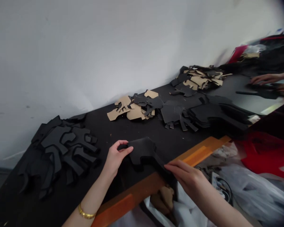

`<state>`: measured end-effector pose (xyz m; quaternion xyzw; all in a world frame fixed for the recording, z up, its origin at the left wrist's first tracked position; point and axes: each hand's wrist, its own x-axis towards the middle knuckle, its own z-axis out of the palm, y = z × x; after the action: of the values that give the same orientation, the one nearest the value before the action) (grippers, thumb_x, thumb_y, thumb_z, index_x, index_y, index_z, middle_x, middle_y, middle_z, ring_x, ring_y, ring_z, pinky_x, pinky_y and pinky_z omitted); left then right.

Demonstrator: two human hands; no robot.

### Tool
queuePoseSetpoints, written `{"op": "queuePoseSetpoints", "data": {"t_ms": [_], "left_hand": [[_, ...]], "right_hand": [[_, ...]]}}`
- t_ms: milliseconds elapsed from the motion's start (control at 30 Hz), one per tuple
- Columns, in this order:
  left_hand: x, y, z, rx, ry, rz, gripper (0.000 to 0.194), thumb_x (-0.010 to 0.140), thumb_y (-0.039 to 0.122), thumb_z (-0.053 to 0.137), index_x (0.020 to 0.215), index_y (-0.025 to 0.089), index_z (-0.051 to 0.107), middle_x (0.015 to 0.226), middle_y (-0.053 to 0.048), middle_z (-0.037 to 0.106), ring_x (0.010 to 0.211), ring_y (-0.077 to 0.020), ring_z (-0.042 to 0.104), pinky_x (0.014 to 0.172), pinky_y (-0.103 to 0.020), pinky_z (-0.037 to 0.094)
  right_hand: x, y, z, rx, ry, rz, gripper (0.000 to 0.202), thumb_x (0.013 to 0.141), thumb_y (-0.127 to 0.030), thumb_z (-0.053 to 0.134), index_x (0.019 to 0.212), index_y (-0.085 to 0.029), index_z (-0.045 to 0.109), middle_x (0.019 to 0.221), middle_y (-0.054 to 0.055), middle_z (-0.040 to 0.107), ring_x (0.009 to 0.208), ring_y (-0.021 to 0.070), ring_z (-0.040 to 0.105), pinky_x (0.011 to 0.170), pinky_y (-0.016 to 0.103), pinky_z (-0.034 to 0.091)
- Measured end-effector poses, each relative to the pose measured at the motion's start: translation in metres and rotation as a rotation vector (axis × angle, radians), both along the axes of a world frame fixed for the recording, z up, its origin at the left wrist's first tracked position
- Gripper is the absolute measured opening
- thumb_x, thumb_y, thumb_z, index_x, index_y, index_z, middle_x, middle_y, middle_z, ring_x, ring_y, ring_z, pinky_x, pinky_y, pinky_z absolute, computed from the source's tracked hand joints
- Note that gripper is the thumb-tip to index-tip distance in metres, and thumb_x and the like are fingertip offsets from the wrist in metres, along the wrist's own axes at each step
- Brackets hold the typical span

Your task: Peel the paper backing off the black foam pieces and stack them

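Observation:
A black cut-out foam piece, thick or layered, with a broad body and a narrow arm, lies between my two hands over the dark tabletop. My left hand pinches its left edge, thumb on top and fingers behind. At the lower right end of the narrow arm, my right hand grips it with the fingers pressed together. Left of my left hand is a heap of similar black cut-out pieces. Beyond the held piece lies a pile of tan paper-backed scraps mixed with black ones.
An orange-brown wooden edge borders the table's near side. White plastic bags and a red item sit below it. More black cut-outs and scraps lie at right, near another person's hands. A pale wall stands behind.

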<state>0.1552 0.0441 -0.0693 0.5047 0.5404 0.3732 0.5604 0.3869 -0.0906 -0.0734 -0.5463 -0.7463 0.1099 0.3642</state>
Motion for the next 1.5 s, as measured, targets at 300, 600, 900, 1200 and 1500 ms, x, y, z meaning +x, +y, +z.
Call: {"op": "queuePoseSetpoints", "data": {"t_ms": [300, 600, 900, 1200, 1500], "left_hand": [[0.000, 0.002, 0.000, 0.014, 0.013, -0.010, 0.040, 0.060, 0.034, 0.080, 0.092, 0.019, 0.061, 0.072, 0.002, 0.068, 0.067, -0.0140, 0.063, 0.063, -0.022, 0.046], [0.000, 0.004, -0.004, -0.001, 0.041, -0.022, 0.040, 0.063, 0.034, 0.078, 0.095, 0.019, 0.059, 0.074, 0.002, 0.069, 0.069, -0.0140, 0.064, 0.065, -0.022, 0.048], [0.000, 0.003, 0.002, -0.015, -0.160, 0.040, 0.040, 0.059, 0.030, 0.081, 0.090, 0.018, 0.060, 0.074, 0.004, 0.066, 0.062, -0.0091, 0.061, 0.062, -0.019, 0.047], [-0.001, 0.003, 0.001, -0.002, -0.215, 0.041, 0.037, 0.061, 0.026, 0.081, 0.090, 0.018, 0.060, 0.073, 0.004, 0.064, 0.063, -0.0072, 0.059, 0.062, -0.017, 0.047], [0.000, 0.001, -0.006, -0.027, -0.205, 0.023, 0.035, 0.062, 0.027, 0.081, 0.089, 0.018, 0.060, 0.071, 0.003, 0.065, 0.061, -0.0084, 0.060, 0.061, -0.018, 0.046]], "right_hand": [[0.010, 0.002, 0.010, -0.166, -0.135, 0.059, 0.047, 0.080, 0.005, 0.036, 0.106, -0.019, 0.066, 0.102, 0.008, 0.066, 0.082, 0.0147, 0.067, 0.073, 0.023, 0.055], [0.008, -0.002, 0.010, -0.071, 0.024, 0.015, 0.036, 0.089, -0.006, 0.039, 0.111, -0.022, 0.064, 0.105, 0.009, 0.066, 0.090, 0.0155, 0.066, 0.076, 0.024, 0.054], [-0.005, 0.000, -0.009, -0.276, 0.479, -0.092, 0.024, 0.090, -0.018, 0.038, 0.099, -0.021, 0.060, 0.079, 0.003, 0.072, 0.073, 0.0149, 0.072, 0.064, 0.022, 0.059], [-0.003, 0.000, -0.018, -0.243, 0.393, -0.117, 0.023, 0.090, -0.024, 0.040, 0.099, -0.025, 0.061, 0.077, 0.002, 0.074, 0.071, 0.0169, 0.072, 0.064, 0.025, 0.059], [-0.003, 0.001, -0.008, -0.210, 0.329, -0.149, 0.019, 0.085, -0.026, 0.044, 0.094, -0.025, 0.062, 0.076, 0.001, 0.076, 0.067, 0.0165, 0.073, 0.060, 0.022, 0.059]]}}
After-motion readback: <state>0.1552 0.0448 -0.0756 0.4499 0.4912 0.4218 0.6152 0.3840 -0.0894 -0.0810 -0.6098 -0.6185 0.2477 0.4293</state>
